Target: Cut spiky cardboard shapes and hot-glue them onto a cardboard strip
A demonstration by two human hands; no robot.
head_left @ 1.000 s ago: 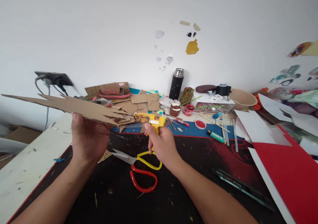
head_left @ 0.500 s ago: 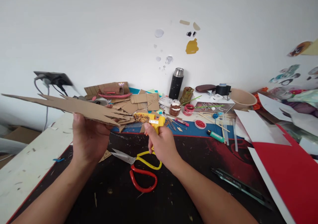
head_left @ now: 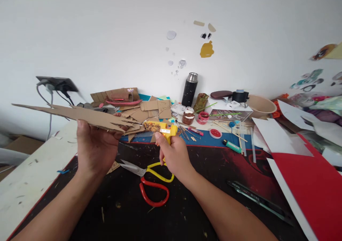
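A long jagged cardboard piece is raised above the desk at the left, with my left hand gripping it from below. My right hand is wrapped round a yellow glue gun, whose brown-stained front points left at the cardboard's pointed right end. Whether the nozzle touches the cardboard cannot be made out. Below the hands, scissors with one yellow and one red handle lie with blades toward the left.
Cardboard scraps, a black thermos, paint jars and a beige bowl stand along the wall. At the right lie a dark green cutter and red paper. Sticks and a green lighter-like object lie nearer the middle.
The cardboard piece has tilted or turned in my left hand, and its long left tip has shifted right. My right hand and the glue gun have hardly moved.
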